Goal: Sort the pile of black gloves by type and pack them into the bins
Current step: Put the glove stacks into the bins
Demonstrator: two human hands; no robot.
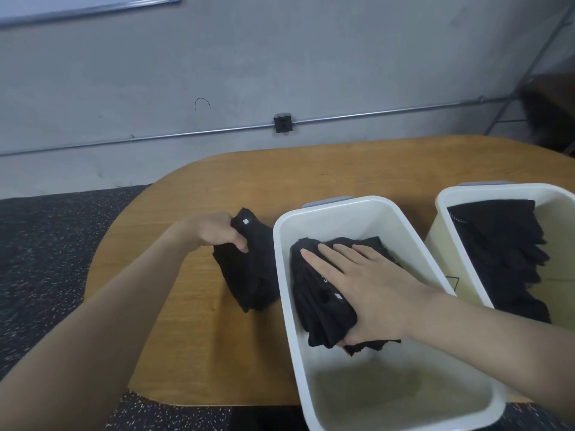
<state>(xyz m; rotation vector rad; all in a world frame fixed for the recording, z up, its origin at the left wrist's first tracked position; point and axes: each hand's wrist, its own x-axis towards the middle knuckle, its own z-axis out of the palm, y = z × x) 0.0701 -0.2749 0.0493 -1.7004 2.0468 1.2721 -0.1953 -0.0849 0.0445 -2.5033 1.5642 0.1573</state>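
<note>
On the rounded wooden surface (199,306), the left hand (214,230) curls its fingers around a heap of black fabric gloves (249,272) lying just beside the nearer white plastic bin (357,206). Inside that bin, the right hand (367,290) lies flat with straight fingers pressing a stack of black gloves (320,306). The second white bin (448,194), to the right, holds more dark gloves (507,250).

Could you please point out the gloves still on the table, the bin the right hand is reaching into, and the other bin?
gloves on the table (249,275): head view, middle of pile.
near bin (287,306): head view, left wall.
far bin (460,244): head view, left rim.
</note>
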